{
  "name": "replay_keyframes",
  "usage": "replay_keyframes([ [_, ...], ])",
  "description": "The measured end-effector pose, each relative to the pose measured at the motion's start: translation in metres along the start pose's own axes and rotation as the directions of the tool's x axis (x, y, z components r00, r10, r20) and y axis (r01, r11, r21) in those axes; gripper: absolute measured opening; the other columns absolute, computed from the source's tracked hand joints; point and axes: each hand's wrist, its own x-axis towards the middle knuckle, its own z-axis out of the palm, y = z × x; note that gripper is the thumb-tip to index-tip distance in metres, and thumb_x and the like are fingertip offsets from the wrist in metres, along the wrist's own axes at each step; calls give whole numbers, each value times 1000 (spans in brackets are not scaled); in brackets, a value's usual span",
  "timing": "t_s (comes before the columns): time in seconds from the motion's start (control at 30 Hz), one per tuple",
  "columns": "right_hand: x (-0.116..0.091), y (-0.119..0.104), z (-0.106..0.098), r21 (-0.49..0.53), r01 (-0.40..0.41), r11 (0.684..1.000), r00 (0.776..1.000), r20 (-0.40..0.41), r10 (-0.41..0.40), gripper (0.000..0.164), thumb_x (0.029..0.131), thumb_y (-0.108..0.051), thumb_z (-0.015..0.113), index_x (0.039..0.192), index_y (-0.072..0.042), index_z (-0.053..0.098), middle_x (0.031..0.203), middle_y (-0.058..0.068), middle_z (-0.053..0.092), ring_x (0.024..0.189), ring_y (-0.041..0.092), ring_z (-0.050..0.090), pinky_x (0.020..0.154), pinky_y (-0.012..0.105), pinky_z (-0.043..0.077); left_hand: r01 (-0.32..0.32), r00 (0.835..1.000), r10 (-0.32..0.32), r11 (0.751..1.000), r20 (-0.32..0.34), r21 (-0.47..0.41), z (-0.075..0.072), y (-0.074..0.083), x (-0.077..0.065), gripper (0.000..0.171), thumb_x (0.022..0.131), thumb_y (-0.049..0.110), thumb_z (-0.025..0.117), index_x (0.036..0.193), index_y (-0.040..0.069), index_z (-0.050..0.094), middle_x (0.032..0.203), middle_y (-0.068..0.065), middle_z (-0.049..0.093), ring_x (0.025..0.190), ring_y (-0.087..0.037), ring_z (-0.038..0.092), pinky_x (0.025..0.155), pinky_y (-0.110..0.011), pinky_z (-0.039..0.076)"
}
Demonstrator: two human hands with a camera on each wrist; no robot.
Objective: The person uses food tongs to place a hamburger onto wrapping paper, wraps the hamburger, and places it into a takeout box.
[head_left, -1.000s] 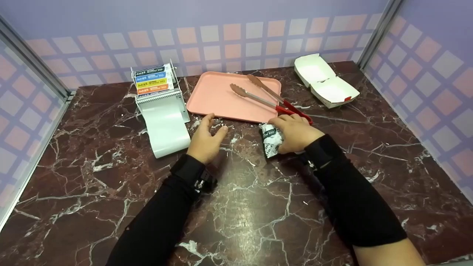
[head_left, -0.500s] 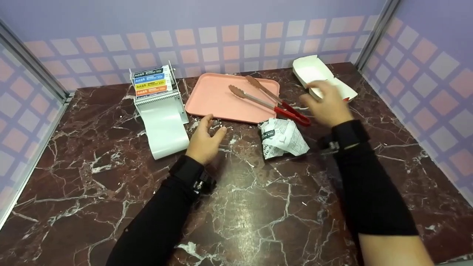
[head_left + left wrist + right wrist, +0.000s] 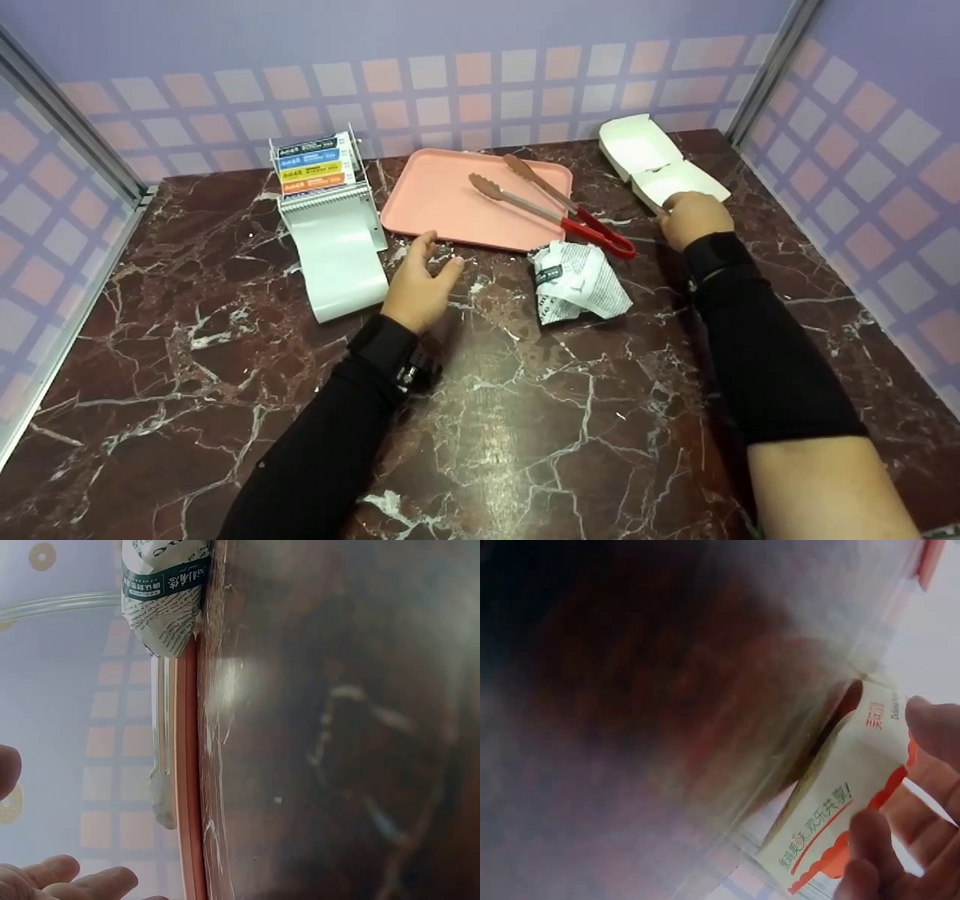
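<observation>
One open white paper clamshell box [image 3: 652, 154], right of the pink rectangular tray [image 3: 439, 199]; right hand [image 3: 697, 217] holds its near side, fingers closed on it. One newsprint-patterned, paper-wrapped parcel [image 3: 581, 281], just in front of tray's near right corner. Left hand [image 3: 420, 292] in front of tray, fingers wide from thumb. One pair of red-handled, brown-tipped tongs [image 3: 531, 205] across tray's right side. One label dispenser rack [image 3: 319, 196] left of tray, one glossy white sheet [image 3: 341, 259] trailing. One shiny red-brown marbled desk [image 3: 480, 412], white-veined. Three purple walls [image 3: 480, 30] behind and beside tray, pink and white squares; two metal corner strips [image 3: 771, 71].
</observation>
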Motion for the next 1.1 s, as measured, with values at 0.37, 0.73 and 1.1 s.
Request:
replay_keyframes([
  [0.37,0,-9,0,51,-22,998,986,-162,30,24,87,-13,52,86,3,70,89,24,67,86,47,58,80,56,43,11,1000,-11,1000,-3,10,0,-1,-1,75,87,53,52,146,15,25,146,-11,38,133,-26,37,109,-45,31],
  [0.73,-21,-57,-23,211,87,974,914,-406,6,21,86,-14,57,90,0,72,89,19,70,86,42,63,79,53,47,-17,1000,17,1000,-24,-23,-5,0,0,70,88,47,54,144,14,28,146,-12,38,135,-23,35,111,-42,29],
  [1.1,-66,-114,-27,300,357,884,908,-333,-254,12,88,-12,58,88,-6,69,91,10,68,80,23,61,73,37,52,-5,996,-6,991,-86,-135,-36,6,4,72,87,55,51,145,21,26,148,-9,34,133,-26,36,109,-43,32],
])
